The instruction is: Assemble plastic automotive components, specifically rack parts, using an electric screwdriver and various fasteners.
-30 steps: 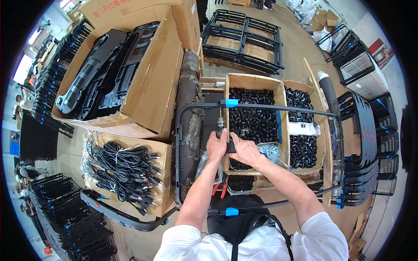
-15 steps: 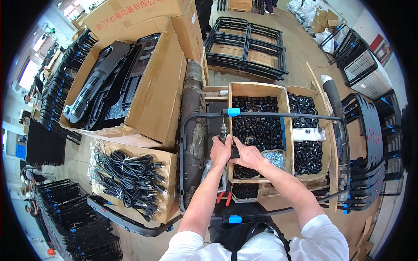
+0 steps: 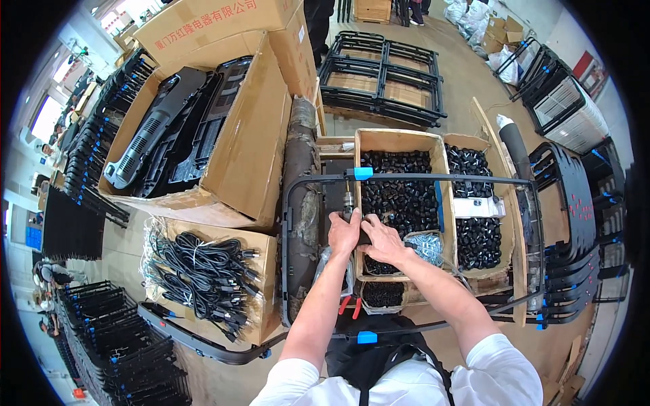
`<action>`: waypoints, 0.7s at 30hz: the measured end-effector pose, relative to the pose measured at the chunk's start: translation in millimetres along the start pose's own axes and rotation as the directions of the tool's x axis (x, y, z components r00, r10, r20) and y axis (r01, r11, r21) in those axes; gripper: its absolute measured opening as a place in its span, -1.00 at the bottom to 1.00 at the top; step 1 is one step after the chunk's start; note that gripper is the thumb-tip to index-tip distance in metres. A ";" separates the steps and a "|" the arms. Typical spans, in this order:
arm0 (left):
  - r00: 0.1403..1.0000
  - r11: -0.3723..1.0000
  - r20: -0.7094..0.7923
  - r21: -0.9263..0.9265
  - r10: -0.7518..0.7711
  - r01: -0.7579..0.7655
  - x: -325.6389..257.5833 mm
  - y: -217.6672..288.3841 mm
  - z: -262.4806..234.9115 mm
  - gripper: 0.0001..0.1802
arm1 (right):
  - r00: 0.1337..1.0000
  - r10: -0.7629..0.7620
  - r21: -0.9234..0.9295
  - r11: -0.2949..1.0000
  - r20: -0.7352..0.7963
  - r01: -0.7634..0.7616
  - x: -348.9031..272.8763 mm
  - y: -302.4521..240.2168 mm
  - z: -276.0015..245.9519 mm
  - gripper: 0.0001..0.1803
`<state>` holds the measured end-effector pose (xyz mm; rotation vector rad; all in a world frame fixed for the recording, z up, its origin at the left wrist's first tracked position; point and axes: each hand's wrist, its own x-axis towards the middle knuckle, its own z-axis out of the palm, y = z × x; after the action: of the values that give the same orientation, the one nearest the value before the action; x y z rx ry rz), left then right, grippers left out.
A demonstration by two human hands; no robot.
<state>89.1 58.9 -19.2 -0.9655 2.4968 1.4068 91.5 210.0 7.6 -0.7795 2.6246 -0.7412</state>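
Black frame [image 3: 406, 177]: a rounded tubular rectangle lying flat across the workbench in front of me, over the open boxes; blue clips sit on its far bar and its near bar.
Tool [image 3: 348, 201]: a slim metallic driver-like piece standing upright just inside the frame's left part, its top rising above my left hand.
Left hand [image 3: 344, 233]: I see my fingers wrapped around the lower part of the tool, closed on it.
Right hand [image 3: 380, 238]: pressed against the left hand, fingers curled narrow around something small and dark; I cannot tell what it is.
Box of black caps [image 3: 399, 196]: cardboard, directly beyond my hands, full of small black parts.
Second box [image 3: 477, 203]: to the right, also holding black parts.
Cable box [image 3: 203, 271]: to my left, filled with coiled black cords.
Red-handled pliers [image 3: 349, 306]: lying below my forearms, near the frame's near bar.
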 end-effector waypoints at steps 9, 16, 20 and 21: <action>0.999 0.999 -0.045 -0.033 -0.014 0.013 -5.2 -8.0 0.6 -0.14 | 1.000 0.003 0.005 1.000 0.001 -0.003 -7.0 -4.1 4.4 -0.35; 0.999 1.000 -0.041 0.016 0.019 -0.018 -13.2 -5.9 -4.7 -0.19 | 1.000 -0.016 -0.007 1.000 -0.014 0.016 -14.9 -8.8 0.3 -0.34; 0.995 0.993 -0.067 0.096 0.072 -0.066 -21.4 -2.5 -5.3 -0.24 | 0.998 -0.036 -0.080 0.996 -0.053 0.032 -30.5 -10.5 -3.3 -0.32; 0.994 0.987 -0.024 0.122 0.109 -0.106 -22.9 0.4 -4.2 -0.24 | 0.997 -0.001 -0.079 0.997 -0.077 -0.005 -34.3 -8.4 -3.5 -0.30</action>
<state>107.8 66.4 -7.5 -0.8481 2.6583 1.2595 121.3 225.1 19.8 -0.7849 2.7386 -0.6837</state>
